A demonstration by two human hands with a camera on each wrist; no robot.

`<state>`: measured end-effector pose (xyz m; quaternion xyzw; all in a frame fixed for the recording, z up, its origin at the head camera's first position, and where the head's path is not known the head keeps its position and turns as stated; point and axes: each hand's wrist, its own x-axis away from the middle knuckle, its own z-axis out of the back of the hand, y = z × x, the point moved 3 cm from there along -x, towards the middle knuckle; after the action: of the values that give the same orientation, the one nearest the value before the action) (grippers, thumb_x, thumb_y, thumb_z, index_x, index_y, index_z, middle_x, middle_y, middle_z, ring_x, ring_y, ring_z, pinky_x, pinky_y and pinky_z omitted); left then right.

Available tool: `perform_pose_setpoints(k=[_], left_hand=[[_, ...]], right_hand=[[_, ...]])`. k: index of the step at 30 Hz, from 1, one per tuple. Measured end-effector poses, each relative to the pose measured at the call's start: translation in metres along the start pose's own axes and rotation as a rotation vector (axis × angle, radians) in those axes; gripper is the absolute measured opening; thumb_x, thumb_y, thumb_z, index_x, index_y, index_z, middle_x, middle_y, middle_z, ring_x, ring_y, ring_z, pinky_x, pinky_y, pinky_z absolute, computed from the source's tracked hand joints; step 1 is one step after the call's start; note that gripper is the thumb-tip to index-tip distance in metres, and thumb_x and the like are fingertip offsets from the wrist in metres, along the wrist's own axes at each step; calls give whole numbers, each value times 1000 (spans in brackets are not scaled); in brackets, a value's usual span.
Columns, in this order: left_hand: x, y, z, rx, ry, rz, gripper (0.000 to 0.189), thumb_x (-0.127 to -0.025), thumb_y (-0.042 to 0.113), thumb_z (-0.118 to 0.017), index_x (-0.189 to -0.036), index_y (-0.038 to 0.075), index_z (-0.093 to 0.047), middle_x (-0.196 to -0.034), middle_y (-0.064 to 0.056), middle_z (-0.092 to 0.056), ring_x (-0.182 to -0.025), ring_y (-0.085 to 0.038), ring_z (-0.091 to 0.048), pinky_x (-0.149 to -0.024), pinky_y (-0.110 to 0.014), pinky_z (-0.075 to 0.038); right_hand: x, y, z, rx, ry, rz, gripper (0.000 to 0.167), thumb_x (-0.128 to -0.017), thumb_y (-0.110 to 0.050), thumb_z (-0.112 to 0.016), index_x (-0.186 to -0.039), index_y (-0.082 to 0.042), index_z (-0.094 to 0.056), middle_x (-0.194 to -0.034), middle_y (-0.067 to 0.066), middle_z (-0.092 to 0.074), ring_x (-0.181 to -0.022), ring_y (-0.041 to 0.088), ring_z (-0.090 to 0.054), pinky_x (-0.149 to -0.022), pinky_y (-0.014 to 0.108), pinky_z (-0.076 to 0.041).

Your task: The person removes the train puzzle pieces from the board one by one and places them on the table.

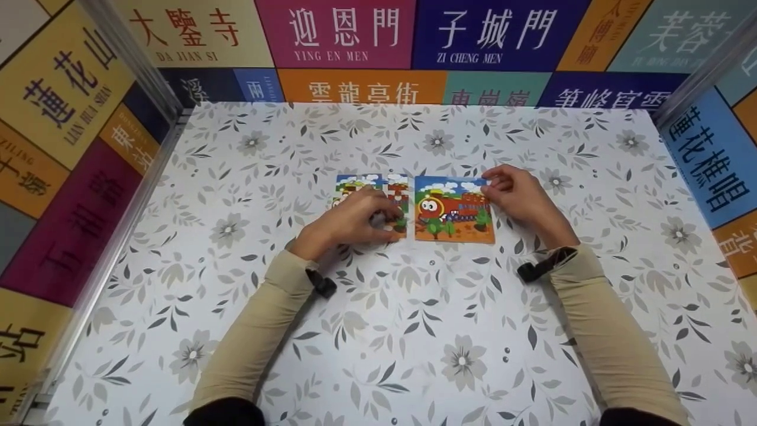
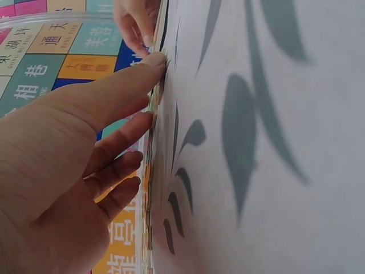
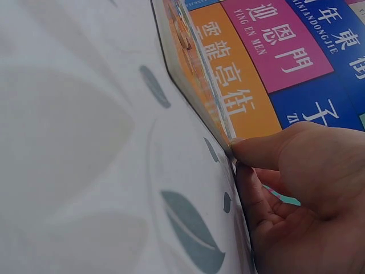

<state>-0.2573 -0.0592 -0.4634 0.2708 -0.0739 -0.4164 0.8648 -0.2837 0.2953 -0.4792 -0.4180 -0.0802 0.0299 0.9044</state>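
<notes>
A train jigsaw (image 1: 397,184) lies on the table, with a seam splitting off its right strip. My left hand (image 1: 355,219) reaches over it and hides its lower left part. Thumb and fingertips rest at the puzzle's surface and lower right edge; in the left wrist view the fingers (image 2: 122,137) are fairly straight. Just right of the jigsaw lies a square picture card (image 1: 454,210) showing a red train, cacti and blue sky. My right hand (image 1: 520,195) pinches its upper right corner; in the right wrist view the thumb (image 3: 256,149) presses right at that corner.
The table (image 1: 461,307) has a white cover printed with grey leaves and flowers. Colourful panels with Chinese lettering (image 1: 337,35) stand along the back and both sides. Dark wrist straps (image 1: 322,283) sit at both cuffs.
</notes>
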Motion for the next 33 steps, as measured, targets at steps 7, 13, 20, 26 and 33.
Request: perform_pose_setpoints(k=[7,13,20,26,33], left_hand=[[-3,5,0,7,43,-22,38,-94,39,-86,-120,12,-81,-111,-8,-76,-106,-28,-66,-99,-46,-51],[-14,15,-3,4,59,-64,36,-99,35,-81,-125,9,-80,-116,-10,-76,-107,-30,-66,-99,-46,-48],[-31,28,-13,41,43,-68,33,-100,36,-81,-125,14,-81,-119,-5,-77,-116,-24,-66,-109,-42,-48],[-48,44,-24,-27,19,-56,42,-98,37,-82,-132,13,-77,-127,-4,-76,-119,-23,-64,-110,-41,-47],[-67,58,-37,-115,-2,18,57,-96,43,-82,-145,18,-70,-140,-3,-71,-131,-24,-60,-117,-41,-45]], right_hand=[[0,-1,1,-5,8,2,36,-107,-24,-70,-139,-9,-66,-120,12,-68,-108,19,-64,-92,25,-50],[0,-1,0,-14,9,3,36,-107,-24,-70,-139,-8,-66,-119,9,-67,-106,15,-63,-90,22,-49],[-1,0,0,-12,4,9,35,-107,-23,-69,-139,-8,-66,-119,10,-66,-106,17,-62,-90,22,-50],[-2,1,0,3,13,17,35,-107,-23,-70,-138,-8,-66,-119,11,-67,-105,16,-63,-90,22,-50],[-2,1,0,5,16,22,34,-106,-22,-71,-138,-9,-67,-117,11,-69,-102,14,-65,-88,20,-51]])
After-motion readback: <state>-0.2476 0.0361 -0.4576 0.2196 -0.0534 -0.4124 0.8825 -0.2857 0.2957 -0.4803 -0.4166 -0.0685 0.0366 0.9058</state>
